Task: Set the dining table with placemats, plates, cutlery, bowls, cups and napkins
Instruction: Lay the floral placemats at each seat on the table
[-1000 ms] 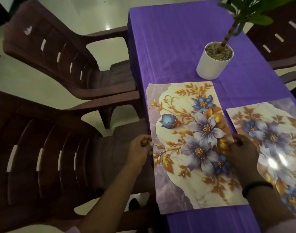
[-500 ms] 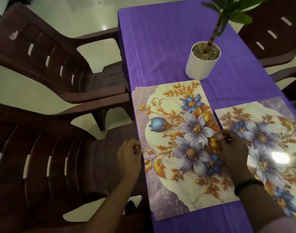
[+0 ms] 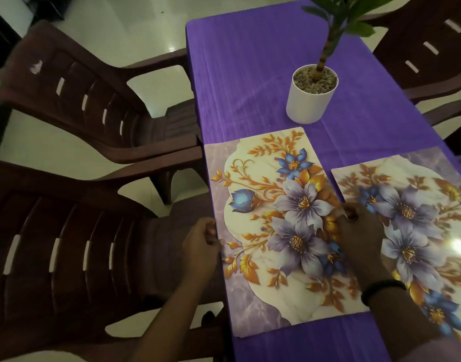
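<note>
A floral placemat (image 3: 274,226) lies flat on the purple tablecloth (image 3: 245,74), along the table's left edge. My left hand (image 3: 202,246) pinches its left edge with curled fingers. My right hand (image 3: 360,236) grips its right edge, where it meets a second floral placemat (image 3: 417,226) lying further right. A dark band sits on my right wrist.
A white pot (image 3: 309,100) with a green plant stands just beyond the near placemat. Two brown plastic chairs (image 3: 75,246) stand at the table's left side, another chair (image 3: 430,53) at the far right. The tablecloth beyond the pot is bare.
The view has shifted a little; the placemat now sits squarer against the table's left edge. Both hands keep their hold on its two edges.
</note>
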